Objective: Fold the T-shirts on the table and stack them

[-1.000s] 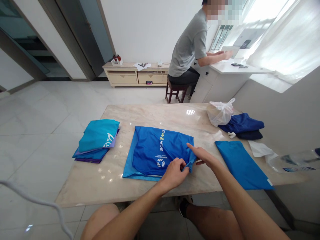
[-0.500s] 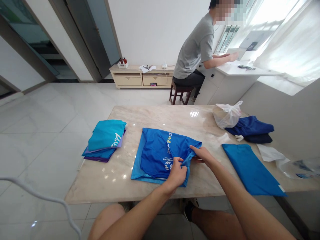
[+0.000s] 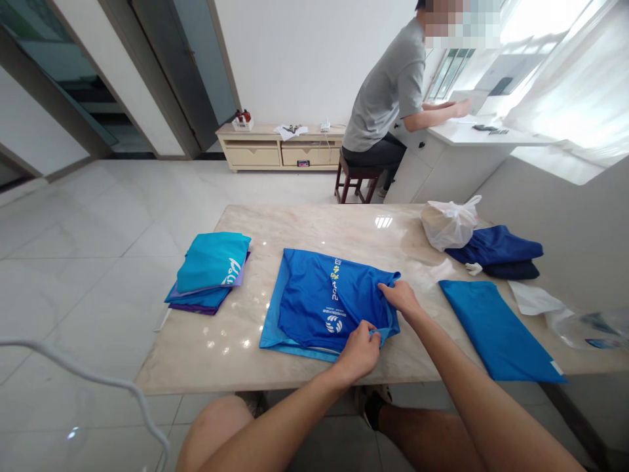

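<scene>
A folded blue shirt (image 3: 309, 295) with white and yellow print lies in front of me on the marble table (image 3: 314, 226), a lighter blue layer showing along its left and lower edges. My left hand (image 3: 361, 351) is closed on the shirt's near right corner, where the cloth bunches up. Further along the same right edge, my right hand (image 3: 399, 296) pinches the fabric between thumb and fingers. Some of the right hand's fingers are hidden under the cloth.
To the left is a stack of folded clothes (image 3: 213, 262). On the right lie a folded teal-blue cloth (image 3: 496, 328), a white plastic bag (image 3: 449, 223), dark blue clothing (image 3: 504, 249) and clear plastic packaging (image 3: 590, 328). A person (image 3: 386, 92) sits at a white desk beyond the table.
Both hands have shifted slightly right along the shirt. Its right edge is drawn out flatter, and the round white logo now shows more fully.
</scene>
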Demonstrator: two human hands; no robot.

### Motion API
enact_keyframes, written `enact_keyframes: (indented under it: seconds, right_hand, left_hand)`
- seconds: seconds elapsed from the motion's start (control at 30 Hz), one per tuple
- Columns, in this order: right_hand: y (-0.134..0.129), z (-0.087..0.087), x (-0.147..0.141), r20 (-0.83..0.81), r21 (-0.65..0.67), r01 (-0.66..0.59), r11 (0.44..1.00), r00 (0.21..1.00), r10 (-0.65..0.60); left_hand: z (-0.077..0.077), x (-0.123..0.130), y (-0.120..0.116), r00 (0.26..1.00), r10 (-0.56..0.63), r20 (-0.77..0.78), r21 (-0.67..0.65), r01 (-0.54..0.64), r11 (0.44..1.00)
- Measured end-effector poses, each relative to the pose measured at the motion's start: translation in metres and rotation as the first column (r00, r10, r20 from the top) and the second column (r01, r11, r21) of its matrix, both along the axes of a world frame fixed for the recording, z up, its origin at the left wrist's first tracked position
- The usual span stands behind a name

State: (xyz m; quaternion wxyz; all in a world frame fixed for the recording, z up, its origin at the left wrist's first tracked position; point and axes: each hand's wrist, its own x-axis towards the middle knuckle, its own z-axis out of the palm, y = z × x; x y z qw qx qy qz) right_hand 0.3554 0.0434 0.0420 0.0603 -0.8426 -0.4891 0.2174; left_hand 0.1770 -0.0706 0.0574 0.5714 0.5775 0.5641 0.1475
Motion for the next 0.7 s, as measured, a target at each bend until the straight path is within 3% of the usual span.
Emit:
enact_keyframes:
  seconds: [0.17,0.4,0.57,0.7]
  right_hand:
    - [-0.001,0.009,0.010,0.011,0.028,-0.045,0.999,0.999,0.045]
    - [-0.002,0.019,0.008,-0.004,0.123,-0.141,0.982,0.990,0.143]
    - [-0.001,0.027,-0.002,0.000,0.176,-0.132,0.976,0.991,0.134]
    - [-0.002,0.029,-0.003,-0.009,0.178,-0.121,0.976,0.992,0.125]
  left_hand:
    - [0.004,-0.006,-0.002,0.994,-0.057,-0.089,0.164,0.071,0.984]
    - [0.000,0.001,0.011,0.995,0.097,0.000,0.104,-0.097,0.990]
    - [0.015,0.001,0.007,0.998,0.069,0.011,0.046,-0.070,0.997]
    - [0.016,-0.002,-0.001,0.999,0.009,-0.048,0.146,-0.002,0.989]
